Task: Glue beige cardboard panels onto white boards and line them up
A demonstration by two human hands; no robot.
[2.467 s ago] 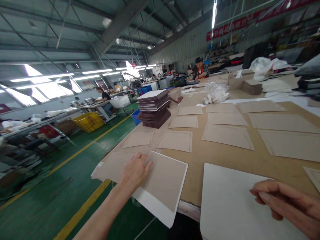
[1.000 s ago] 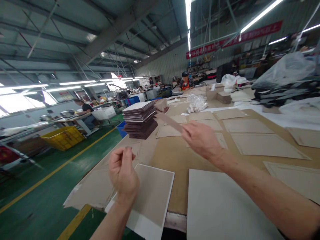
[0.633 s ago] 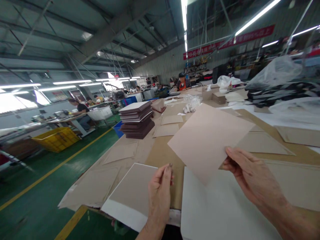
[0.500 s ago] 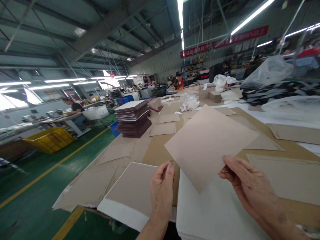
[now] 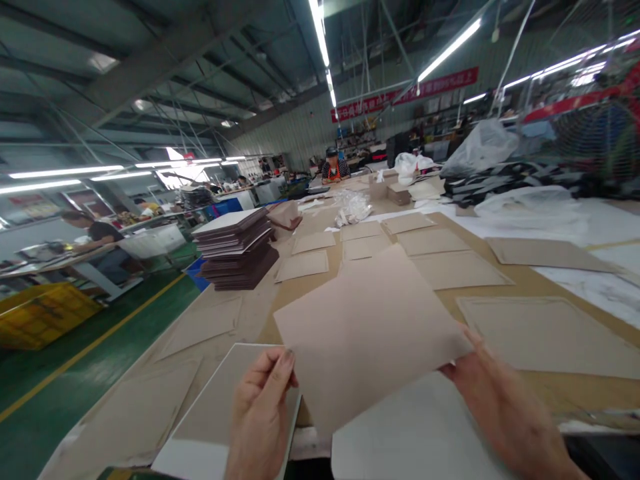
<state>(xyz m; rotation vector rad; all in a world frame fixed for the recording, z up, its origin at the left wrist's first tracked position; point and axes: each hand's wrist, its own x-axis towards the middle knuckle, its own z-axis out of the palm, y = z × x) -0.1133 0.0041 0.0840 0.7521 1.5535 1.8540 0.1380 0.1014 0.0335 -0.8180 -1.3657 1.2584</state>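
Both my hands hold one tan paper sheet [image 5: 367, 327] flat above the near edge of the table. My left hand [image 5: 260, 413] pinches its near left edge with thumb and fingers. My right hand [image 5: 493, 407] grips its right corner, fingers partly hidden under the paper. Below the sheet lies a white board [image 5: 415, 433]. A second white board with a tan sheet stuck on it [image 5: 220, 413] lies to the left, by my left hand.
Several tan sheets [image 5: 545, 330] lie spread over the brown table [image 5: 565, 390]. A stack of dark boards [image 5: 235, 250] stands at the left edge. A person [image 5: 334, 167] sits at the far end, another person [image 5: 95, 233] works across the green aisle.
My right hand picked a tan sheet from the table and brought it near. My left hand left the left board and took the sheet's edge. The sheet has lowered over the white board.
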